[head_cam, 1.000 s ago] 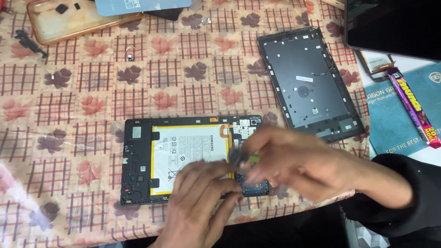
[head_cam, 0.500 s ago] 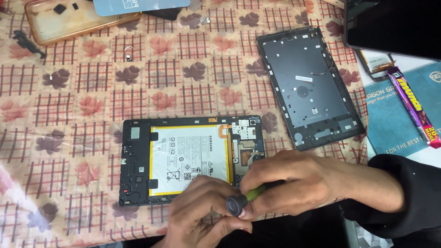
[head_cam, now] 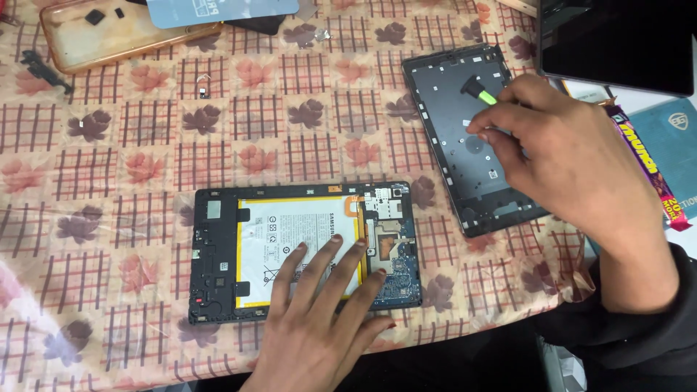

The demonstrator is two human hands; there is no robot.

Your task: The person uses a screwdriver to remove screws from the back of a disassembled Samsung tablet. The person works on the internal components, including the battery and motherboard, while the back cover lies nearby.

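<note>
I see the opened tablet (head_cam: pixel 305 250) lying back-off on the worktop (head_cam: pixel 131 167), battery and board exposed. My left hand (head_cam: pixel 319 319) presses flat and open on it. My right hand (head_cam: pixel 559 145), pinched on a green-tipped screwdriver (head_cam: pixel 479 91), hovers over the removed back cover (head_cam: pixel 465 138); reassembly looks not yet done.

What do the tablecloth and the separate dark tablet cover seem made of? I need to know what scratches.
Tablecloth: probably glossy vinyl or plastic-coated cloth; light glares off its floral check print and it wrinkles softly. Dark tablet cover: likely moulded matte grey plastic, given its dull even surface with ribs and clips, though metal can't be excluded.
</note>
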